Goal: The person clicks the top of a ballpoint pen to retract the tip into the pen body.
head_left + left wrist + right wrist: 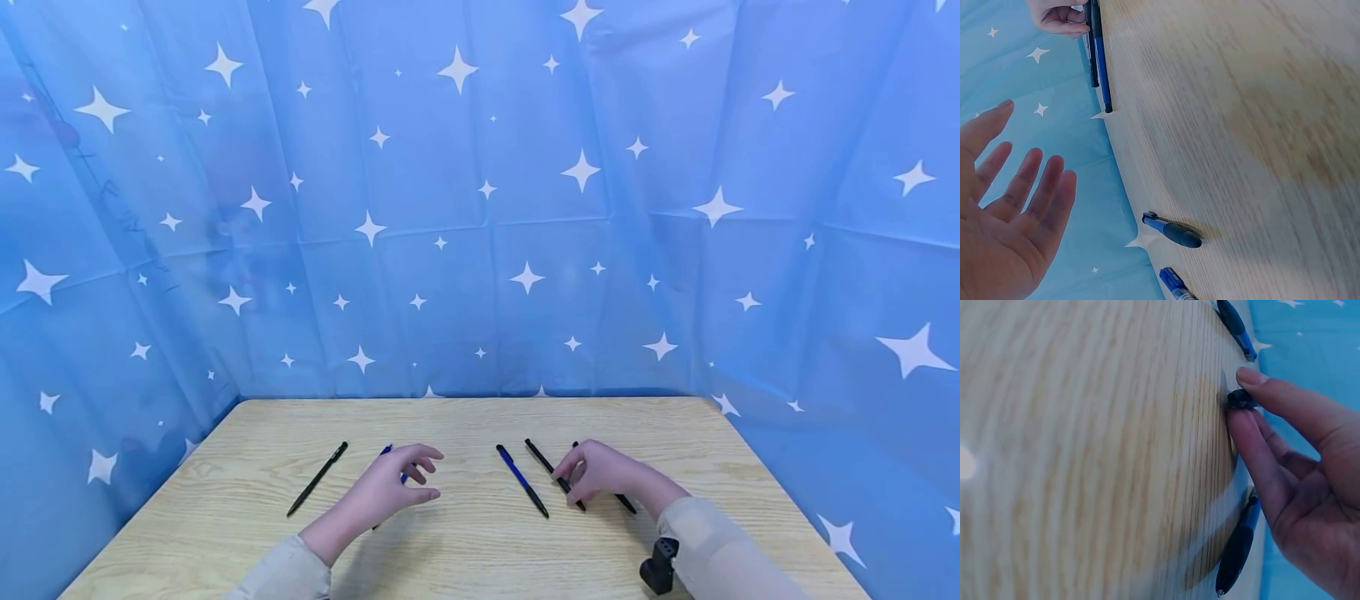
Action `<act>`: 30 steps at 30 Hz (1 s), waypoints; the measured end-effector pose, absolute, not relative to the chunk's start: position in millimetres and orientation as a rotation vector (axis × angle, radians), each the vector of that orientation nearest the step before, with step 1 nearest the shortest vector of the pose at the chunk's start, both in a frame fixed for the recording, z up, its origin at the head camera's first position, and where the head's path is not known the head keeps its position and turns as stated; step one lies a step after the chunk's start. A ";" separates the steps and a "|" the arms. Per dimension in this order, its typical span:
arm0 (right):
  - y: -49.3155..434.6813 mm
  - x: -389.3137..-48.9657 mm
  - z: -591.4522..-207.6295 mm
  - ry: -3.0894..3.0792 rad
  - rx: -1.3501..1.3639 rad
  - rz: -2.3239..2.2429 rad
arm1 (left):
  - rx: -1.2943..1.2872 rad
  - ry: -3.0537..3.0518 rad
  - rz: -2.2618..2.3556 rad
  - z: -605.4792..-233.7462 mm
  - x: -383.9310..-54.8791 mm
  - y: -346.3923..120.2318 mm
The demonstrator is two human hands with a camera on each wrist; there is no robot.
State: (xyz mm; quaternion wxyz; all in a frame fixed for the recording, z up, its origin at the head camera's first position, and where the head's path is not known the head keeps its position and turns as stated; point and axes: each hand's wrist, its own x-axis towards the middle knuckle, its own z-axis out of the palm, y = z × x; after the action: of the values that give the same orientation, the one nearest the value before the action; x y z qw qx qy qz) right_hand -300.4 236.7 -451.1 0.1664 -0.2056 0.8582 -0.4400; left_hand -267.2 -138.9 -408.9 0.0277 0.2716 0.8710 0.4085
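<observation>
My right hand (603, 468) pinches a slim black pen (538, 454) between thumb and fingers over the right half of the table. In the right wrist view the end of this pen (1241, 399) shows between the fingertips. Another dark pen (626, 503) lies just right of that hand, partly covered by it. To its left rests a blue pen with a black grip (517, 472). My left hand (390, 483) hovers with fingers apart and nothing in them. Below it lies a blue pen (386, 450), mostly hidden in the head view.
A black pen (318, 478) lies slanted at the left of the wooden table (450, 542). A blue curtain with white stars (480, 208) hangs behind and at both sides. A small black device (660, 567) sits at my right wrist.
</observation>
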 end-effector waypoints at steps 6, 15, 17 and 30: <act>236.1 -298.5 -449.6 2.424 -0.575 -1.292 | 0.833 2.653 1.258 -407.1 -266.3 -135.8; 243.2 -295.5 -433.2 2.436 -0.577 -1.323 | 0.834 2.651 1.234 -404.2 -269.9 -124.2; 247.0 -296.0 -431.2 2.451 -0.591 -1.314 | 0.856 2.651 1.227 -403.5 -270.4 -120.6; 275.2 -290.9 -428.0 2.570 -0.662 -1.244 | 0.896 2.588 1.208 -403.5 -274.5 -91.1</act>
State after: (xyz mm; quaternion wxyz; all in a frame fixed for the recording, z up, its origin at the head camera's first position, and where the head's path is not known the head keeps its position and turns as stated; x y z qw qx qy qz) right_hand -290.9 275.2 -428.0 0.1050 -0.2246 0.8720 -0.4220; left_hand -274.5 -91.1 -403.5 0.0742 0.2984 0.8622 0.4025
